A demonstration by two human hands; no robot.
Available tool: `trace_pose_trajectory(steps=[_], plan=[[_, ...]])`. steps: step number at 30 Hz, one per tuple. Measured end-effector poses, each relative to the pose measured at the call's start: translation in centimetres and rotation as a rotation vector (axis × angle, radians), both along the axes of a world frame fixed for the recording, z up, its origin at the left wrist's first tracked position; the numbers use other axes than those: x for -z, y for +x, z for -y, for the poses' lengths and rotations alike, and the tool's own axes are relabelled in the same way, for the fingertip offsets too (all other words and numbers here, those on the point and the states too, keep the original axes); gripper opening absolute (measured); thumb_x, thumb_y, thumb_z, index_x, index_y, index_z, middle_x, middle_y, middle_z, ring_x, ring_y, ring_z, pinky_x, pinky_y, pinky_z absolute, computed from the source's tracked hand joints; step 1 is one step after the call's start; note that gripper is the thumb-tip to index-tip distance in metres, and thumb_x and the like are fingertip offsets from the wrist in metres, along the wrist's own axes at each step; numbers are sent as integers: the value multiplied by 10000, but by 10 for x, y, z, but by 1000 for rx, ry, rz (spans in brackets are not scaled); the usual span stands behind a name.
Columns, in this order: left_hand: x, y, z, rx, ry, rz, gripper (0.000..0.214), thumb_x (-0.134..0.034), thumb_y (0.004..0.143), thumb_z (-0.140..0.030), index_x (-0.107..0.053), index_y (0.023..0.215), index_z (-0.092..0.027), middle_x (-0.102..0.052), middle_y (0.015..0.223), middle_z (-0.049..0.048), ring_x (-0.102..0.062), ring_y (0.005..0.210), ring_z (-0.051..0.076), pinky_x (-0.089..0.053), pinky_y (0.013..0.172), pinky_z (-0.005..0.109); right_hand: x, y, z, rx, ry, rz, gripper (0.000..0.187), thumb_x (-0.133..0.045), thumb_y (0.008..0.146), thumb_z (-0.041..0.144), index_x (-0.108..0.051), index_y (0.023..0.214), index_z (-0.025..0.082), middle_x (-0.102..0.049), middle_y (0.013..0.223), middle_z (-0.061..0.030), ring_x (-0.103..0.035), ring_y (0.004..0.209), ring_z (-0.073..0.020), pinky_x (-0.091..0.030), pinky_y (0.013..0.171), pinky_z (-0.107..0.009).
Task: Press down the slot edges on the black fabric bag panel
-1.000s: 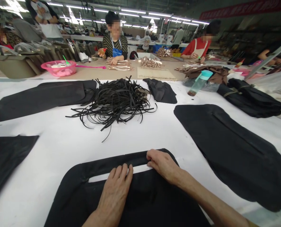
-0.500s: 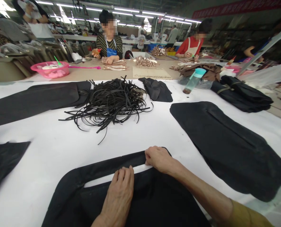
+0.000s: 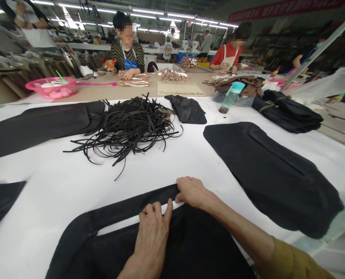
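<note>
A black fabric panel (image 3: 198, 244) lies in front of me on the white tabletop, with a long narrow slot (image 3: 118, 226) through which white shows. My left hand (image 3: 152, 236) rests on the panel just below the slot, its fingers stretched across the slot and the index finger apart from the others. At the far right end of the slot, my right hand (image 3: 192, 192) is closed on the panel's upper strip, its fingertips curled over and partly hidden. Part of the panel runs under both forearms.
Beyond the panel is a heap of thin black strips (image 3: 134, 128). Another slotted black panel (image 3: 271, 170) lies right, folded black fabric (image 3: 288, 110) behind it, a bottle (image 3: 232, 97) nearby. More black pieces (image 3: 38, 122) lie left. Two people work at the table opposite, near a pink basket (image 3: 53, 88).
My left hand has shifted slightly right along the slot, and its index finger has spread from the others. My right hand keeps its hold. The whole view has shifted a little.
</note>
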State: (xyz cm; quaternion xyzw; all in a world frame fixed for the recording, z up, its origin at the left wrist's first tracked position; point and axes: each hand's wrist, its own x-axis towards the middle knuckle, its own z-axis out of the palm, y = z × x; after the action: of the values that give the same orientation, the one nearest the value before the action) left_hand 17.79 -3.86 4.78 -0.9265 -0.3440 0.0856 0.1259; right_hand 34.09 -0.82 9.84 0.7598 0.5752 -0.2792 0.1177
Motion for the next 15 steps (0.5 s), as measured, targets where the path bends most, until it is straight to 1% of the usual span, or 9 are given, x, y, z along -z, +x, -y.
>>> trace_pose_trajectory(steps=[5, 8, 12, 15], plan=[[0, 6, 3, -18, 72, -74, 604, -443, 827, -91, -324, 1344, -379, -547, 812, 62, -549, 697, 230, -417, 566, 334, 2, 15, 4, 19, 0, -74, 134, -712, 666, 222, -672, 790, 188, -676, 694, -33, -629, 748, -194, -404, 565, -224], [4, 7, 4, -15, 118, -56, 658, -427, 807, -60, -282, 1364, -380, -540, 768, 56, -540, 666, 232, -407, 552, 336, 4, 20, 6, 30, 11, -99, 48, -674, 704, 208, -662, 749, 195, -651, 604, -8, -623, 717, -178, -396, 567, -218], [10, 6, 5, 17, 157, -53, 667, -438, 782, -53, -297, 1367, -342, -545, 802, 67, -536, 674, 231, -408, 562, 345, 8, 23, 9, 28, 47, -117, 8, -655, 720, 199, -650, 727, 198, -636, 582, 2, -616, 722, -169, -386, 581, -216], [9, 8, 6, 4, 154, -120, 697, -430, 786, -38, -262, 1372, -376, -561, 805, 71, -558, 676, 241, -414, 566, 356, 13, 24, 12, 25, 82, -102, 32, -663, 711, 211, -651, 739, 202, -650, 644, -11, -611, 743, -183, -371, 573, -233]])
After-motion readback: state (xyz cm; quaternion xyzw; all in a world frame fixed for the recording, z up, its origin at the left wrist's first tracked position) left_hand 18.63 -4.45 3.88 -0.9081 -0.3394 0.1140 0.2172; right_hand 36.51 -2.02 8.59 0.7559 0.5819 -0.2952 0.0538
